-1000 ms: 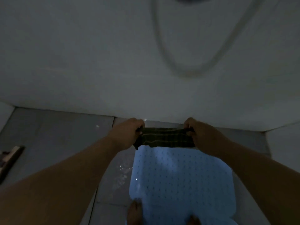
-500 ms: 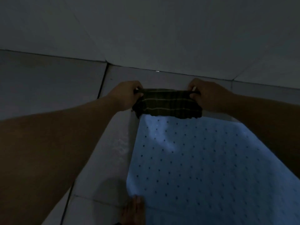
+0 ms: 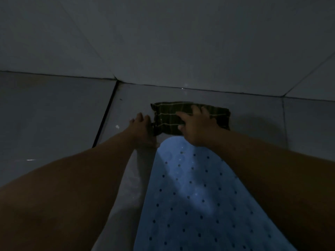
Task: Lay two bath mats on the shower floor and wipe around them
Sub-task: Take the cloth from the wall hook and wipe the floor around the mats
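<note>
A light blue bath mat (image 3: 192,196) with small holes lies flat on the grey tiled shower floor (image 3: 54,115), running from the bottom edge up toward the wall. Just past its far end, a dark green cloth (image 3: 168,113) with thin pale stripes lies folded on the floor. My right hand (image 3: 195,127) presses down on the cloth with fingers spread. My left hand (image 3: 143,127) rests on the floor against the cloth's left edge, fingers extended. Only one mat is in view.
The tiled wall (image 3: 163,42) meets the floor a short way beyond the cloth. A dark grout line (image 3: 105,116) runs down the floor left of my left hand. Wet patches glint on the tile beside the mat's left edge.
The cloth, held stretched in the air between both hands, now lies on the floor. My right hand has moved on top of it and my left hand has let go at its left edge.
</note>
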